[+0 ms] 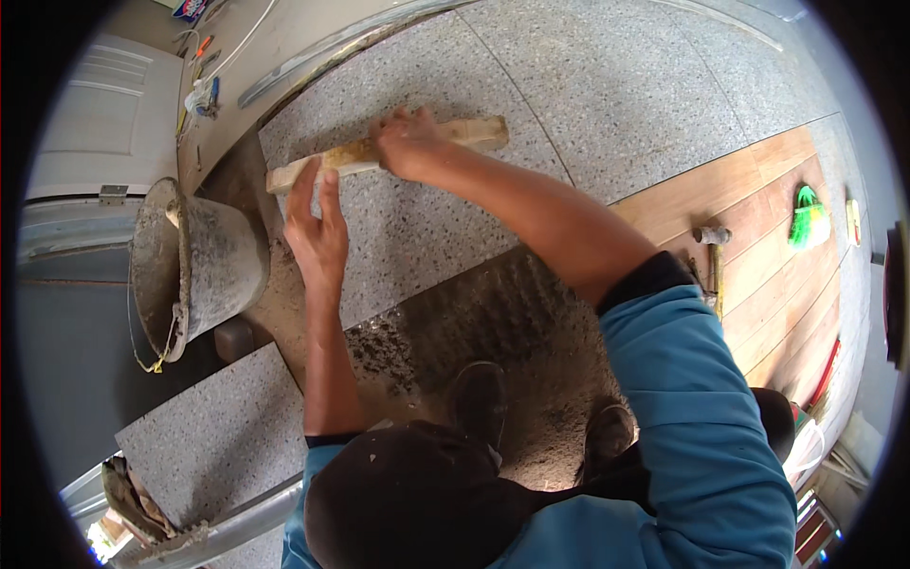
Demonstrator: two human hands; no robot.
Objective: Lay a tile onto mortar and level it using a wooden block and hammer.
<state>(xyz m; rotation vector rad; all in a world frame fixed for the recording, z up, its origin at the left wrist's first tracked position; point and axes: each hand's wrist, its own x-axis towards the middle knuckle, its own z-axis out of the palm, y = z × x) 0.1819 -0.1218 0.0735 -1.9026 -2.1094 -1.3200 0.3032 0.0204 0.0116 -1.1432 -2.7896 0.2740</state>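
Grey speckled tile (pixel 417 232) underlies a wooden bar (pixel 349 155), white door (pixel 109 114) at left.

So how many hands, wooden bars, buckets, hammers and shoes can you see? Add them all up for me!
Hands: 2 (left hand, right hand)
Wooden bar: 1
Bucket: 1
Hammer: 1
Shoes: 2
Total: 7

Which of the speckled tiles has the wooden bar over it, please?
The tile right of the bucket, beneath the right hand; unlike the others, it has the wooden bar over it.
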